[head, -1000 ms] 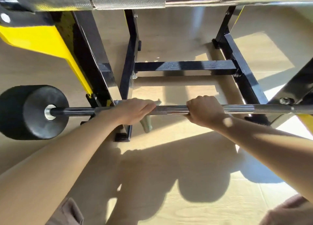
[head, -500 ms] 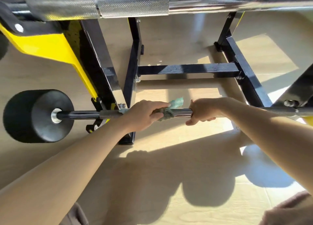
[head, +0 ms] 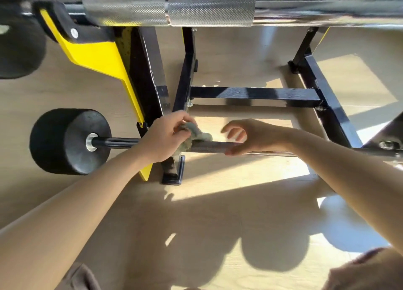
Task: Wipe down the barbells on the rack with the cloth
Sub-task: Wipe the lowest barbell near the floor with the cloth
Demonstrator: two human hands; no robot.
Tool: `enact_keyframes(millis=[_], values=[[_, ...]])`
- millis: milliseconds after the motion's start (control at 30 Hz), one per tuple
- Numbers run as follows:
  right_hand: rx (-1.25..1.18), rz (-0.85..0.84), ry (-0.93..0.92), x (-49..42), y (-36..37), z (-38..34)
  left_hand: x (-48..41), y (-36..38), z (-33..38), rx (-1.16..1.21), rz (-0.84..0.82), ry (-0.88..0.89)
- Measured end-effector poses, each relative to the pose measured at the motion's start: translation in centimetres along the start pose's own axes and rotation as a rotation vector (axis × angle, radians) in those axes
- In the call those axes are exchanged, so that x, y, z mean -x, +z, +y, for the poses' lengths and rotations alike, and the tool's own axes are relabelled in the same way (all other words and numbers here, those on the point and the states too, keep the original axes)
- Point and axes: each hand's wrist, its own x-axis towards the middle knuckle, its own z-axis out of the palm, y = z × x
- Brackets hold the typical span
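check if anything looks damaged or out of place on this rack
Nothing stands out. The lower steel barbell lies level in the black-and-yellow metal rack, black cylindrical weight on its end. The left hand holds the crumpled green cloth against it; the right hand is open at the bar.

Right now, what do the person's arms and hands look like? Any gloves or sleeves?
Both the left hand and right hand are bare: no gloves, rings or watch show. The forearms are uncovered too. Brownish fabric at the picture's lower corners may be clothing.
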Motion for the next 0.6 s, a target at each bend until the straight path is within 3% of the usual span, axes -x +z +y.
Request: enact_keyframes(millis=[133,200,300,367,467,600], values=[[-0.277,0.053,-0.137,-1.6,1.1,-4.2,-0.5,-1.0,2.8,0.659,0.066,-0.197],[-0.425,0.083,-0.111,-1.9,0.9,-4.9,-0.6,-1.6,3.2,0.828,0.140,-0.249],[-0.724,0.103,0.025,-2.0,0.2,-4.8,0.2,-1.4,2.5,0.783,0.203,-0.457],[-0.896,0.170,0.151,-2.2,0.0,-4.5,1.4,-0.1,1.8,0.775,0.126,-0.655],[-0.800,0.181,0.205,-2.6,0.6,-4.6,3.0,2.5,1.6,0.936,0.018,-0.919],[-0.694,0.040,0.244,-3.2,1.5,-5.2,4.3,6.2,1.5,0.822,-0.021,-1.005]])
